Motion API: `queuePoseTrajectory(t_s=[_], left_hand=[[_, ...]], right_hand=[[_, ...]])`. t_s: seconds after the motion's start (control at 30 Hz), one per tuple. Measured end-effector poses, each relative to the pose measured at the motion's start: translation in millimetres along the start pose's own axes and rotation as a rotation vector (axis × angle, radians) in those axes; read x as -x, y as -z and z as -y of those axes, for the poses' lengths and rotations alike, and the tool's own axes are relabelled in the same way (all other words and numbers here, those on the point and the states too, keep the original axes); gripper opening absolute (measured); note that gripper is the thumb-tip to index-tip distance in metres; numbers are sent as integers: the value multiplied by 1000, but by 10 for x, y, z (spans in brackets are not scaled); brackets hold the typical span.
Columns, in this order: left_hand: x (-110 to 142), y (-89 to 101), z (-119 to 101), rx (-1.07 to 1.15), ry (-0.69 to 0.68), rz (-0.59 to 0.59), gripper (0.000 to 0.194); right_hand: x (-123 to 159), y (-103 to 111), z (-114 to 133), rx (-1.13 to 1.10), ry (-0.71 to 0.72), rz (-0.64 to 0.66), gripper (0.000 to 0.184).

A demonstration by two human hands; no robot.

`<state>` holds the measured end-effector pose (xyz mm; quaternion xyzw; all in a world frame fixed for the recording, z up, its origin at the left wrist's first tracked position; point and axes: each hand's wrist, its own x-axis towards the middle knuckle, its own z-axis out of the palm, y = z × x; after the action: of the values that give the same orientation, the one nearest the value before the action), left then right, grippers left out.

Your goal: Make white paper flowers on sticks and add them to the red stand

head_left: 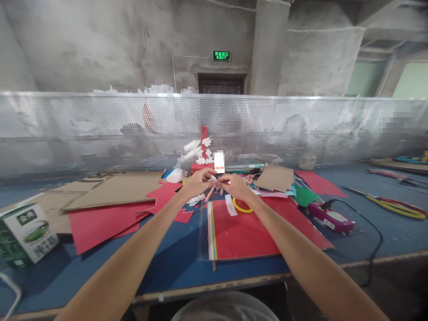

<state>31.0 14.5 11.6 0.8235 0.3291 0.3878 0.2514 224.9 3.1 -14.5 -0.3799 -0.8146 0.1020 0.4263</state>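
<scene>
My left hand (pixel 199 182) and my right hand (pixel 234 184) meet over the middle of the table, both with fingers closed in a pinch. Between their fingertips is a small piece of white paper (pixel 214 178), mostly hidden by the fingers. Just below lie a strip of white paper (pixel 230 205) and a yellow ring (pixel 241 207), on top of a pack of red paper (pixel 247 234) in a clear sleeve. Left of these, white cut scraps (pixel 196 200) rest near my left wrist. A lit phone (pixel 219 162) stands upright behind my fingers.
Behind the hands stands a red curved piece with white shapes (pixel 204 145). Cardboard (pixel 117 189) and red sheets (pixel 107 223) lie left, beside a milk carton (pixel 31 234). A purple power strip (pixel 331 218), its black cord and yellow-handled pliers (pixel 394 206) lie right. A perforated metal screen (pixel 100 129) borders the back.
</scene>
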Motion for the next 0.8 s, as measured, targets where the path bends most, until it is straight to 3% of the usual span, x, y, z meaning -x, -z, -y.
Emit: queuePoseTrajectory(t_s=[0.17, 0.37, 0.6, 0.73, 0.8], left_hand=[[-9, 11, 22, -37, -49, 26, 18], [-26, 9, 75, -15, -59, 6, 19], [-62, 19, 120, -33, -56, -14, 17], [-44, 210, 120, -232, -35, -44, 27], [-17, 317, 153, -451, 23, 29, 30]], right_hand=[[11, -16, 22, -95, -8, 15, 35], [16, -32, 33, -353, -96, -20, 34], [-7, -16, -14, -372, -127, -62, 22], [-16, -16, -53, -339, -147, -114, 22], [-15, -16, -65, -333, -155, -120, 22]])
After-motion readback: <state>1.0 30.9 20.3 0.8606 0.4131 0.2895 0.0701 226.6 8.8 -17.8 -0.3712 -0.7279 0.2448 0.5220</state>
